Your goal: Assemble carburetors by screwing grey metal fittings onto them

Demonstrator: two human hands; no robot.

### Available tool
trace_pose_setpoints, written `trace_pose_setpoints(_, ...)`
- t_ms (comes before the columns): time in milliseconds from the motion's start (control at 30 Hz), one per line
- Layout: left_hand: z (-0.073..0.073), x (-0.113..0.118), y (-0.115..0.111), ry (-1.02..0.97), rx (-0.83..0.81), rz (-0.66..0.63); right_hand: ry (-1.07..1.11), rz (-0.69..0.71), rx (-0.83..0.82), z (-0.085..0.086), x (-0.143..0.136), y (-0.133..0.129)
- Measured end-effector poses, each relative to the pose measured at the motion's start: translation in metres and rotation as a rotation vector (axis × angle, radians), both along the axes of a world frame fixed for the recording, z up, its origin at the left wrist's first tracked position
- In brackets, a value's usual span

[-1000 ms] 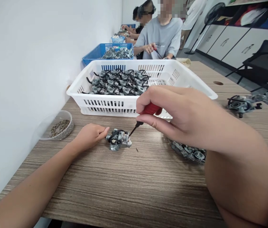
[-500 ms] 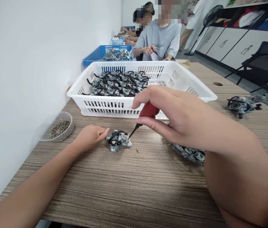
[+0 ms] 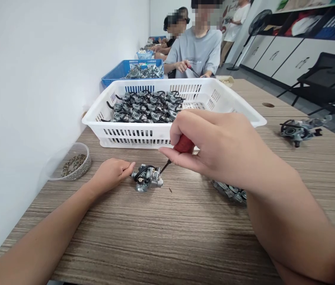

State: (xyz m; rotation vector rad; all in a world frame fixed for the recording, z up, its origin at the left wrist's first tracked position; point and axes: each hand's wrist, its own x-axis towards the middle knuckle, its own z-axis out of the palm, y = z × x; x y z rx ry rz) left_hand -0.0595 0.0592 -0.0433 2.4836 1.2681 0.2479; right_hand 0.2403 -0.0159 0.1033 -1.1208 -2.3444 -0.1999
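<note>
A small metal carburetor [image 3: 147, 178] with a black hose lies on the wooden table [image 3: 143, 233]. My left hand [image 3: 115, 171] pinches its left end. Closed around the red handle of a screwdriver [image 3: 184, 144] is my right hand [image 3: 223, 146]. The screwdriver slants down to the left, its tip at the upper right side of the carburetor. A small loose screw [image 3: 170, 190] lies just right of the carburetor. More metal parts [image 3: 229, 192] are partly hidden under my right hand and wrist.
Behind my hands stands a white basket [image 3: 131, 136] holding rows of carburetors. A clear bowl of screws [image 3: 75, 161] is at left. Another carburetor [image 3: 299, 130] lies at right. Beyond are a blue crate [image 3: 114, 73] and a person in grey [image 3: 199, 49] holding a red-handled tool.
My right hand has turned around the screwdriver handle, its fingers curling further and the thumb shifting left. The whole view has shifted slightly. My left hand still pinches the carburetor.
</note>
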Motion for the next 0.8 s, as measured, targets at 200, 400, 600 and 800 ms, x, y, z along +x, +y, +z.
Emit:
trace_pose_setpoints(200, -0.001, 0.001, 0.000, -0.016, 0.004, -0.001, 0.032, 0.045, -0.141, 0.006, 0.007, -0.006)
trace_pose_setpoints(400, 0.000, 0.002, -0.002, -0.029, 0.020, -0.014, -0.002, 0.139, -0.185, 0.010, 0.009, -0.008)
trace_pose_setpoints(600, 0.000, 0.004, -0.004, -0.011, 0.034, 0.020, -0.024, -0.037, -0.070, 0.004, 0.007, -0.001)
trace_pose_setpoints(800, 0.002, 0.004, -0.005, 0.037, 0.028, 0.046, 0.040, 0.137, -0.284, 0.007, 0.016, -0.002)
